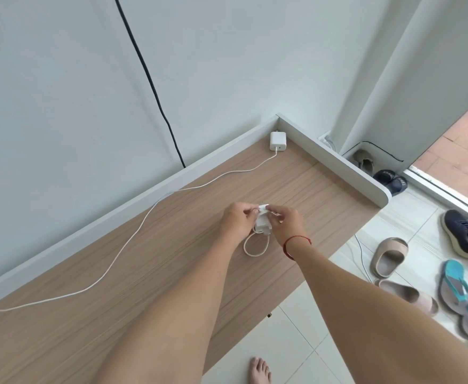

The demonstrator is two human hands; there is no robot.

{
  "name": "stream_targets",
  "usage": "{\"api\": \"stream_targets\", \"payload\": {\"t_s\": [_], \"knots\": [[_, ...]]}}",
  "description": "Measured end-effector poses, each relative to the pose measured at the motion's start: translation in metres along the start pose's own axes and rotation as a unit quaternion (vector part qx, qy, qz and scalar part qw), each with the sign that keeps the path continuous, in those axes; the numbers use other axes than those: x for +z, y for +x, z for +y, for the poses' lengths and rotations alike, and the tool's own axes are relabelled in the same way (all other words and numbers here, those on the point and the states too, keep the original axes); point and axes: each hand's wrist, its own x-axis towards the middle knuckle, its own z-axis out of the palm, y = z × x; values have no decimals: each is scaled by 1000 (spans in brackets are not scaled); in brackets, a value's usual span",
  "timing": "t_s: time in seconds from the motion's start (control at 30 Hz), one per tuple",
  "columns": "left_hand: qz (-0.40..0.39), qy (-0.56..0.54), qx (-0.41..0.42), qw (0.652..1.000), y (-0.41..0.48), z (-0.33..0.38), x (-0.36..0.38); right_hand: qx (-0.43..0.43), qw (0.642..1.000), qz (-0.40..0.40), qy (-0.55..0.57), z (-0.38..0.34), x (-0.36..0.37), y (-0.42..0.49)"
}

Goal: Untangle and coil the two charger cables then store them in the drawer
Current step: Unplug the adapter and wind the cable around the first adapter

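head view looks steeply down, close over the desk (pixel 172 245).

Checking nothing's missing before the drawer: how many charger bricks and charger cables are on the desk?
Charger bricks: 2 (corner brick, held brick)
Charger cables: 2 (long cable, looped cable)
Total: 4

1. A home, at its entrance: slides (pixel 389 256), flip-flops (pixel 454 284) and sneakers (pixel 465 234) lie scattered on the white tiled floor (pixel 296 342) beside a door track (pixel 449 195), with terracotta paving (pixel 465 134) outside.
2. A bare foot (pixel 260 370) stands on the tiles.
3. A wood-grain bench (pixel 144 273) against a plain wall (pixel 61 79) carries a phone charger (pixel 277 140).
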Motion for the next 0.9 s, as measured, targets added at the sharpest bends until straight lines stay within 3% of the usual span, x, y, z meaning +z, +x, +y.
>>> {"api": "stream_targets", "payload": {"t_s": [0.1,0.3,0.63,0.9], "knots": [[-48,39,23,998,3,1,-4,9,1000,-2,7,1,-2,0],[-14,57,59,997,5,-2,1,7,1000,0,26,6,1,-4],[-61,107,111,986,3,-14,-3,-30,999,-19,-2,3,-9,-10],[4,168,140,976,1,-6,12,-43,999,-19,-5,6,-7,-11]]}}
